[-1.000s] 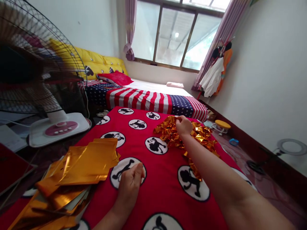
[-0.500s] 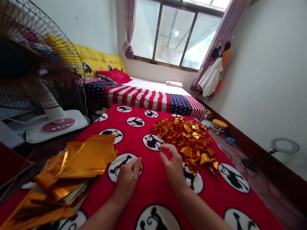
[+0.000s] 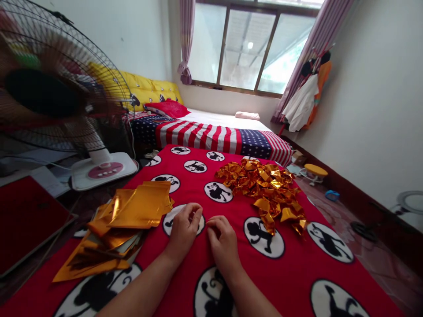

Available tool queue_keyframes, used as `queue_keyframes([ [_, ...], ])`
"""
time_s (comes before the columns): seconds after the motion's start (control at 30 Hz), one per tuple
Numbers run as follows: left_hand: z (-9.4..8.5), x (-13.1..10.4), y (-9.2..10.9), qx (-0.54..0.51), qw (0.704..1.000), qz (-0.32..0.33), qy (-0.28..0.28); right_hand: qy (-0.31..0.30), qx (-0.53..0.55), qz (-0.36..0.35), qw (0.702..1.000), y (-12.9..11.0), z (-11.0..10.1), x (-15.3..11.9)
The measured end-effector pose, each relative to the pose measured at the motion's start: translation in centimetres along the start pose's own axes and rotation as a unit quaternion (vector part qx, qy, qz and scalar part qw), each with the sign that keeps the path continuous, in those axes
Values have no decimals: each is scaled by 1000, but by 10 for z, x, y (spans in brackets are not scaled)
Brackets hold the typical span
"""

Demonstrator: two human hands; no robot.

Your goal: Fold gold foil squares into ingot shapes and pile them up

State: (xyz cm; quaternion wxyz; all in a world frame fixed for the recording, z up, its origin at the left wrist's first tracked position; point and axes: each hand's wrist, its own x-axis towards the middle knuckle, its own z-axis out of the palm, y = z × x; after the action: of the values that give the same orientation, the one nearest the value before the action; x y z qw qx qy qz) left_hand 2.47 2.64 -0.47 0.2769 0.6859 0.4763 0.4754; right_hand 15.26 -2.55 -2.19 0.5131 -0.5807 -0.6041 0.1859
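My left hand (image 3: 185, 224) is over the red patterned cloth, just right of a loose stack of gold foil sheets (image 3: 142, 207). Its fingers are curled with the thumb near the fingertips, and I cannot make out anything between them. Close beside it, a small gap apart, is my right hand (image 3: 224, 240), its fingers bent and pressed together; whatever it might hold is hidden. A pile of folded gold foil pieces (image 3: 261, 180) lies farther back on the right side of the cloth.
A running fan (image 3: 102, 169) stands at the left, above a red flat board (image 3: 28, 220). Behind the cloth-covered surface (image 3: 280, 281) is a bed (image 3: 211, 134) under the window. A yellow-topped stool (image 3: 315, 170) and a blue object (image 3: 332, 195) are on the floor at right.
My right hand has come left and down, away from the foil pile, to beside my left hand. Its fingers have closed in. The whole view has shifted slightly.
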Motion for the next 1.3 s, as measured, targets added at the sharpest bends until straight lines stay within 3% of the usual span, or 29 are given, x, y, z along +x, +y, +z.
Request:
queue_keyframes([
  [0.1,-25,18,2,107,989,81,59,-5,1,2,1000,-1,0,1],
  [0.17,-47,33,-6,224,966,94,91,-8,-2,2,1000,-1,0,1],
  [0.3,-78,48,-46,431,898,-46,74,-11,-13,5,1000,-3,0,1],
  [0.37,-82,47,-68,473,874,-109,27,-11,-19,6,1000,-5,0,1],
  [0.47,-79,41,-87,509,855,-97,-4,-15,-30,2,999,-7,-1,1],
  [0.67,-80,42,-88,537,843,-48,-4,-23,-37,7,999,-8,-2,-1],
  [0.83,-86,46,-90,521,853,-31,-3,-23,-42,5,999,-6,-2,-1],
  [1.1,-90,42,-89,431,901,-38,44,-29,-48,8,998,-7,-3,0],
  [1.2,-96,39,-66,376,921,-35,94,-30,-41,6,999,-9,-4,-1],
  [1.3,-98,39,-24,216,961,-7,171,-26,-28,6,999,-8,-4,-2],
])
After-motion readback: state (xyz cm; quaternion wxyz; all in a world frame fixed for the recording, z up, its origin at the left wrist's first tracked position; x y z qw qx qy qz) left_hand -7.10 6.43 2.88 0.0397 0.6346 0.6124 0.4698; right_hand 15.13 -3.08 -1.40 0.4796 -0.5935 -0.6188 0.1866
